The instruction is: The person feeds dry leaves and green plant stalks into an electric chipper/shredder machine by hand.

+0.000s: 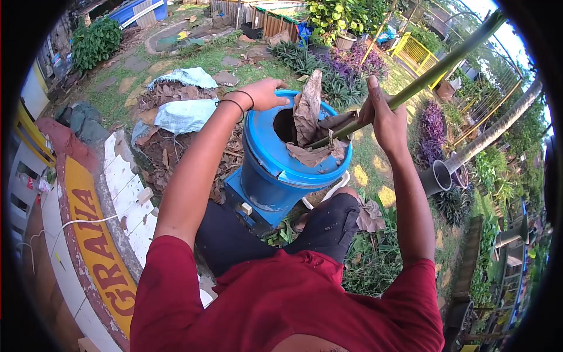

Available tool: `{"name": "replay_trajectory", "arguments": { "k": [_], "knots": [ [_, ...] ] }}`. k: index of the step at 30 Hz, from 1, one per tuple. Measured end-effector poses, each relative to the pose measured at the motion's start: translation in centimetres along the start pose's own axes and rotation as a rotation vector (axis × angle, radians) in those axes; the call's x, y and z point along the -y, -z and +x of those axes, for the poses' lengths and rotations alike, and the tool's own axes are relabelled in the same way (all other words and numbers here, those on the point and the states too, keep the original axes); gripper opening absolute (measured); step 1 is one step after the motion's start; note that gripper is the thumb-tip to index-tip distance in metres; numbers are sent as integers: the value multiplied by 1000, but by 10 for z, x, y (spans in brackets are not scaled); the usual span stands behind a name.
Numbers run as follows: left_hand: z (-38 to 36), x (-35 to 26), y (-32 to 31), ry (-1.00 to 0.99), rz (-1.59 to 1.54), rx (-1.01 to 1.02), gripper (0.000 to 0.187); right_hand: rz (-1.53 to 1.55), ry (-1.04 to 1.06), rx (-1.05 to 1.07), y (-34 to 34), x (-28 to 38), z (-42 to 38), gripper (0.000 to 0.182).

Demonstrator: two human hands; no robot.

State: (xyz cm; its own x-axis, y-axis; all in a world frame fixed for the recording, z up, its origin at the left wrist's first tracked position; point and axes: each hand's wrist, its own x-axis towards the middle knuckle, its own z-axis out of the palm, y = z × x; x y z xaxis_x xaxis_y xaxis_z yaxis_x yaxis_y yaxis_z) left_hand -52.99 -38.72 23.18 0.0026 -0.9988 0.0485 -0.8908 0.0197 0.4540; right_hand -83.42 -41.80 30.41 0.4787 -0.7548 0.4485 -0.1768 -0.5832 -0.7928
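A blue drum (267,189) stands between my knees, with a round opening in its lid. Large dry brown leaves (308,108) stick up out of that opening and lie over its edge. My left hand (265,95) rests on the far left rim of the lid, its fingers over the edge. In my right hand (388,120) is a long green stalk (446,63), which slants from the upper right down to the leaves at the opening. The thumb of that hand points up along the stalk, and some brown leaf shows beside the fingers.
Left of the drum lies a heap of dry leaves (170,155) with pale sacks (186,115) on it. A low tiled wall (126,182) curves along the left. Cut green leaves (375,264) cover the ground at right, near a grey pot (436,178) and a leaning trunk.
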Motion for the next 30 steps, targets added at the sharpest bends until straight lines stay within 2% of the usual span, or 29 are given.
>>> {"name": "replay_trajectory", "arguments": {
  "k": [2,4,6,8,10,13,17,20,22,24,27,30],
  "knots": [
    [30,18,-13,17,-32,-4,68,52,20,-13,2,0,-3,69],
    [64,21,-26,137,13,143,77,10,39,10,2,4,-8,69],
    [85,13,-35,18,84,76,79,38,42,7,-2,2,-11,68],
    [105,-3,-34,75,35,154,76,68,46,23,-7,0,-15,64],
    [117,-16,-40,21,64,130,77,60,52,32,-8,1,-16,63],
    [131,-12,-79,-204,-60,-92,49,115,60,2,-8,2,-17,62],
    [77,-37,-77,-350,-131,-135,41,181,94,-40,-1,3,-15,64],
    [34,-35,-55,-323,-90,-92,38,181,166,-80,8,3,-11,64],
    [3,-36,-37,-174,155,122,33,252,219,-114,10,12,-5,63],
    [-16,-32,-30,-153,140,182,31,255,281,-150,13,29,0,58],
    [-39,-30,-21,-143,91,236,29,242,498,-165,25,46,16,57],
    [-65,-52,5,-98,50,289,39,282,495,-233,37,73,18,59]
  ]
}}
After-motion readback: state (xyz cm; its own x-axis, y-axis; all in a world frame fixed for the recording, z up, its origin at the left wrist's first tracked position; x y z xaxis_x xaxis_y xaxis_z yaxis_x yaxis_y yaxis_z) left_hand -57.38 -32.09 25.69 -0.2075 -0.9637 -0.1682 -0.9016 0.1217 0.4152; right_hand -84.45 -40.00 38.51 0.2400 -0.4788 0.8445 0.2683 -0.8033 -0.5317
